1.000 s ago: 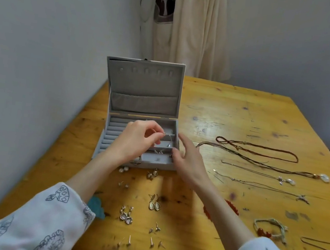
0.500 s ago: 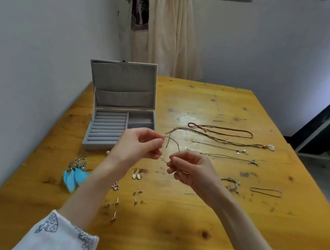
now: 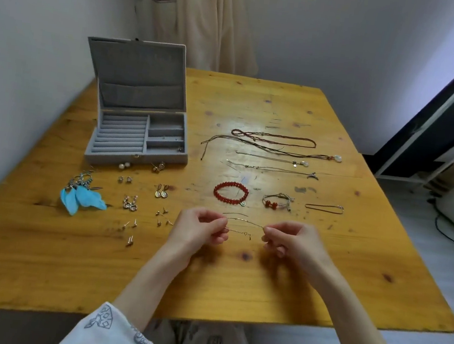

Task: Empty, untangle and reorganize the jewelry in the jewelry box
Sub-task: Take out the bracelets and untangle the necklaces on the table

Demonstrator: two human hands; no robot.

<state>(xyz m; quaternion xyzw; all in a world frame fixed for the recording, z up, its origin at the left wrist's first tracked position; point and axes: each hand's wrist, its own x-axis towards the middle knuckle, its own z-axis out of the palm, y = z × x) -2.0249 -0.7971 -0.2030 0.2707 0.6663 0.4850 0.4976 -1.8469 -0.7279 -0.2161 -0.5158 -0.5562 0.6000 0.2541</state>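
A thin gold chain (image 3: 243, 226) is stretched just above the wooden table (image 3: 264, 283). My left hand (image 3: 199, 229) pinches one end of it and my right hand (image 3: 293, 240) pinches the other. The grey jewelry box (image 3: 137, 133) stands open at the back left, with a few small pieces left in its right-hand compartments. Several necklaces (image 3: 273, 151) lie in rows to the right of the box. A red bead bracelet (image 3: 230, 192), a cord bracelet (image 3: 276, 201) and a thin bracelet (image 3: 324, 208) lie in a row beyond my hands.
Blue feather earrings (image 3: 81, 196) lie at the left, with several small earrings and studs (image 3: 148, 208) spread between them and my left hand. A white wall runs along the table's left side. Floor and a dark frame (image 3: 436, 116) lie to the right.
My hands lifted the chain out of the box, drew back toward the table's near side, and now hold it stretched between them. The view has pulled back, showing more of the table.
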